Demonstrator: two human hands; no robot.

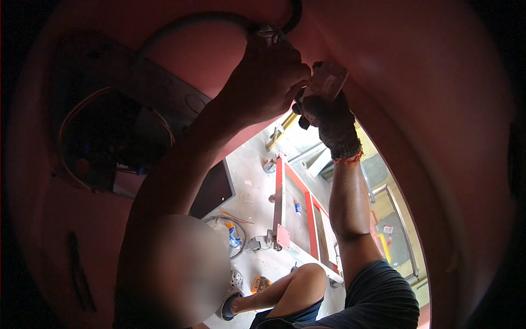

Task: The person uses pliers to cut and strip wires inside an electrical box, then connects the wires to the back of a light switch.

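My bare left hand [271, 74] reaches up, its fingers closed around a metallic fitting [269, 35] where a dark flexible conduit [203, 16] meets the red wall. Beside it, my right hand [329, 118] wears a dark, soiled knitted glove and grips a flat, pale, rectangular piece [330, 78]. What that piece is I cannot tell in the dim light. The left hand's fingertips are close to the near side of this piece. Left of the hands, a dark panel [164, 82] with round markings is fixed to the wall.
Red walls [394, 71] curve closely around. Thin wires [74, 115] loop through a dark opening at left. Beyond the bright opening stand a red-and-white wheeled frame [280, 192], a dark sheet [216, 189] and a yellow-black tool [261, 284]. A bent leg [296, 288] crosses below; a blurred patch covers lower left.
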